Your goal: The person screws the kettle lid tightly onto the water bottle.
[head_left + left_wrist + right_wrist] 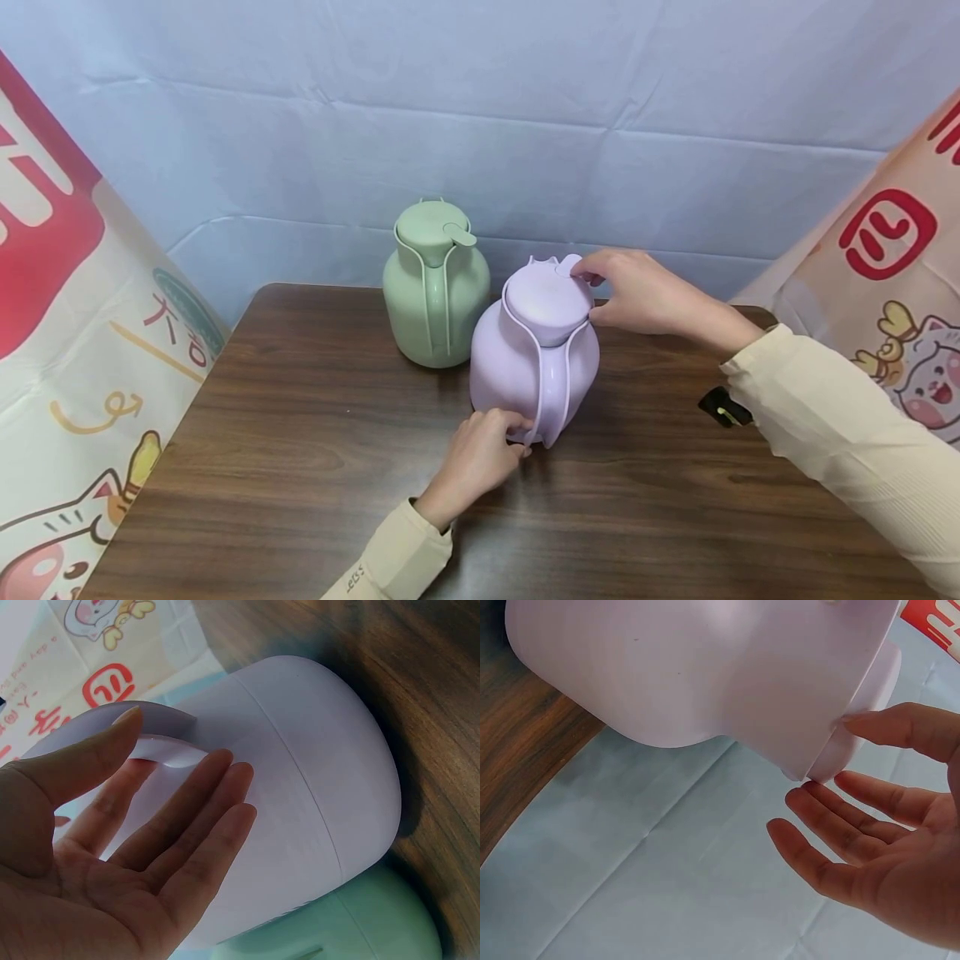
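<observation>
A lilac thermos jug [506,367] stands on the wooden table with its handle [553,392] facing me. My left hand [480,454] is at the low end of that handle, its thumb [124,735] and index finger pinching it from two sides; the other fingers lie straight near the jug's body. At the top, my right hand [645,292] touches the jug's lid [547,296]. Its thumb [877,726] rests at the lid's rim, and the index finger is by the lid's tab [570,265]. A pale green thermos jug [412,312] stands close behind, to the left.
The brown wooden table [300,450] ends in front of a pale blue cloth backdrop [315,142]. Printed cartoon sheets [97,333] hang at the left and right. A small black object [723,408] lies beside the right sleeve [832,417].
</observation>
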A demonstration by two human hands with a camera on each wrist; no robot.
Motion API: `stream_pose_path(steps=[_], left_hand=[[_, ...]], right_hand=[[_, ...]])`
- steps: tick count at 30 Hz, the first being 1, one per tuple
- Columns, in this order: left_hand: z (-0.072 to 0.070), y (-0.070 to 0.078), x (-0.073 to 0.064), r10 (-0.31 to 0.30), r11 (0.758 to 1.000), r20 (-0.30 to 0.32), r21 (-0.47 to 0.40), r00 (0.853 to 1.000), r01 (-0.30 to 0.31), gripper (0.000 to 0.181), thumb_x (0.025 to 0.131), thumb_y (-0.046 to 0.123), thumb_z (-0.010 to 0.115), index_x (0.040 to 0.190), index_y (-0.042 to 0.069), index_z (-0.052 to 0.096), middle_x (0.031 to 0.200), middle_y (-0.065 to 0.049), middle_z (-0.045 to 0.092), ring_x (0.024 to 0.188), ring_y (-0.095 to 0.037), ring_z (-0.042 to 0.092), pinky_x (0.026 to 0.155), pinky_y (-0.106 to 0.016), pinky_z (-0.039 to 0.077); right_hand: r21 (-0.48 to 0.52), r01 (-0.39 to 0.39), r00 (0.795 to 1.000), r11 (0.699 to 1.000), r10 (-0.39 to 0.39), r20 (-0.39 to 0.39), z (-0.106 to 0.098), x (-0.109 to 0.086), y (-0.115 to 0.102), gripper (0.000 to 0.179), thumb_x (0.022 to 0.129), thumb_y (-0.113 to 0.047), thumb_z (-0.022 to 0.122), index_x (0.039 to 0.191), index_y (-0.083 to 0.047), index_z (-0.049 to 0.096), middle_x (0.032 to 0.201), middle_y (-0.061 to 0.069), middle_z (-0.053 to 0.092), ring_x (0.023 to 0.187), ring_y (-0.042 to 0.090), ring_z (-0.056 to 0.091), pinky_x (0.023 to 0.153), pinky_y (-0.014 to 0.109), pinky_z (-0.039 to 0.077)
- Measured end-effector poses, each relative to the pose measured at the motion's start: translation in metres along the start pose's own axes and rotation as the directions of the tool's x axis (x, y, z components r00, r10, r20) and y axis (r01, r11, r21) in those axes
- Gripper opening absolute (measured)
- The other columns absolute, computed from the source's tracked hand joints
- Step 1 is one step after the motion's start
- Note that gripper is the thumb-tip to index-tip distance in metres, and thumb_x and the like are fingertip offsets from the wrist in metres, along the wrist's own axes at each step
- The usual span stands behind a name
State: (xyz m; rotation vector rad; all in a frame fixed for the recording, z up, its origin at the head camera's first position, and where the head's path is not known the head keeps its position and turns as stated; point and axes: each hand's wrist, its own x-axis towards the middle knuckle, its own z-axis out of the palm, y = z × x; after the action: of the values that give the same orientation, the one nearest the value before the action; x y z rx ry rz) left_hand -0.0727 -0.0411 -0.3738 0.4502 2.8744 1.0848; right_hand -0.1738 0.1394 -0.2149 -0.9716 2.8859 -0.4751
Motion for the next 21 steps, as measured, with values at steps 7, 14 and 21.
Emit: stream_pose_path(steps=[7,14,21], left_hand=[[-0.0001,0.0002,-0.0002,-0.01,1.0,-0.003,0.005,1.0,0.01,0.023,0.071,0.008,0.074,0.093,0.015,0.073,0.084,0.003,0.069,0.068,-0.016,0.062,0.056,-0.028,0.045],[-0.0002,0.0002,-0.0001,-0.014,1.0,-0.002,-0.002,1.0,0.014,0.023,0.071,0.008,0.074,0.093,0.016,0.073,0.083,0.003,0.069,0.068,-0.016,0.062,0.055,-0.029,0.044],[0.0001,0.0002,0.0,-0.017,1.0,-0.002,-0.002,1.0,0.017,0.023,0.071,0.009,0.074,0.093,0.016,0.073,0.084,0.003,0.069,0.07,-0.017,0.063,0.056,-0.029,0.045]], right_hand=[[-0.005,0.006,1.0,1.0,-0.006,-0.004,0.0,-0.0001,-0.0003,0.043,0.07,-0.004,0.066,0.111,0.007,0.058,0.105,0.018,0.06,0.097,0.032,0.056,0.084,0.045,0.042],[0.009,0.0,1.0,1.0,0.0,-0.009,-0.0007,-0.0008,-0.0004,0.041,0.069,-0.003,0.066,0.108,0.005,0.06,0.099,0.016,0.062,0.093,0.03,0.057,0.081,0.044,0.043],[0.008,-0.012,1.0,1.0,0.012,-0.01,-0.0016,-0.0014,-0.0003,0.039,0.069,-0.004,0.066,0.107,0.004,0.06,0.093,0.015,0.063,0.089,0.03,0.058,0.08,0.044,0.043]])
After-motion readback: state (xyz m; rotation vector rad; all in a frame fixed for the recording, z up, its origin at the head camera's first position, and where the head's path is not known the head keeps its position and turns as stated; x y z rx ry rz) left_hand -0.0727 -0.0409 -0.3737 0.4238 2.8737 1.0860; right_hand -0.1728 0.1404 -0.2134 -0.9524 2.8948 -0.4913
